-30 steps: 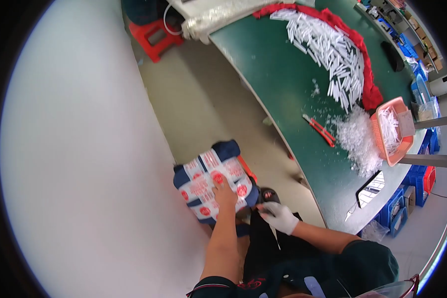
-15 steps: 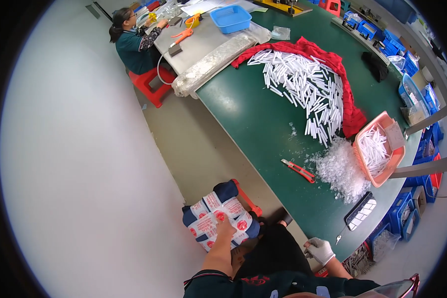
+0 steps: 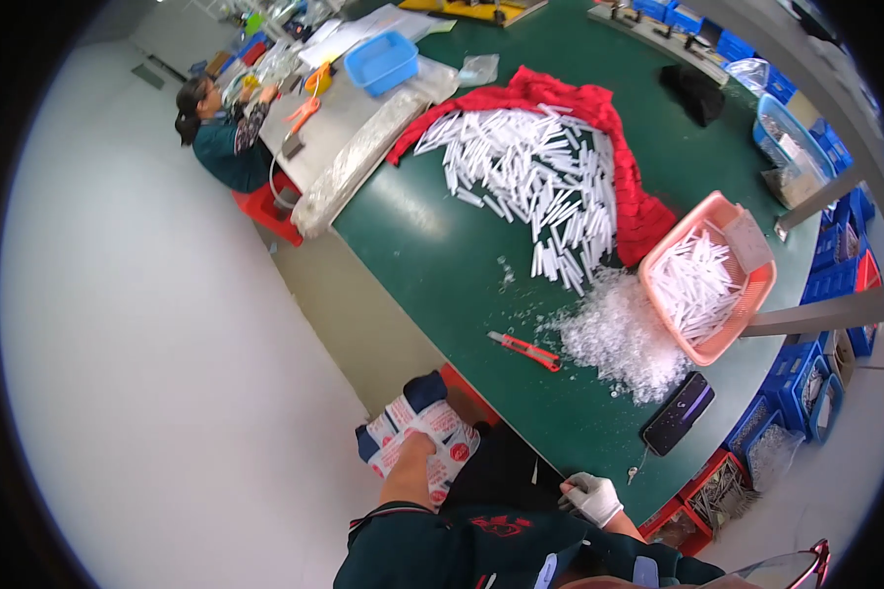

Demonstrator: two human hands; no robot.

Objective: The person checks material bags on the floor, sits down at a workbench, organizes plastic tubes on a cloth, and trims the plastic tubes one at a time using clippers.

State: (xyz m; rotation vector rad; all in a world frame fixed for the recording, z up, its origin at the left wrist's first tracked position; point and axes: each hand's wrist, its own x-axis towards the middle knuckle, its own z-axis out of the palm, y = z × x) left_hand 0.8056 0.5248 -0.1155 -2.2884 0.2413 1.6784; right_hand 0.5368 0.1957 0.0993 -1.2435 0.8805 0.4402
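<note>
The padded bundle (image 3: 447, 427) is dark blue at its corners and crossed by white strips bearing red print and round red marks; it looks soft and somewhat lumpy. It sits low beside the green table (image 3: 432, 294), outside its near edge, just beside a red stool (image 3: 469, 393); whether it rests on that stool cannot be told.

The person's bare left hand (image 3: 418, 445) lies on the top of the bundle; its fingers are too hidden to tell whether they grasp it or only press. The right hand (image 3: 591, 499), in a white glove (image 3: 605, 507), is at the table's edge with fingers curled; whether it holds anything cannot be told.

On the table a red utility knife (image 3: 528, 351) lies near a heap of clear scraps (image 3: 624, 339). A coral basket (image 3: 709, 211) of white pieces stands against the heap, and a phone (image 3: 680, 412) lies nearer the person. Farther off, loose white tubes (image 3: 550, 167) are spread along a red cloth (image 3: 638, 221). A seated co-worker (image 3: 231, 142) is at the far end.

Compared with a second ago, the right hand has left the bundle's side for the table edge, while the left hand remains on the bundle. The view has swung, and the bundle shows lower, more covered by the left forearm.
</note>
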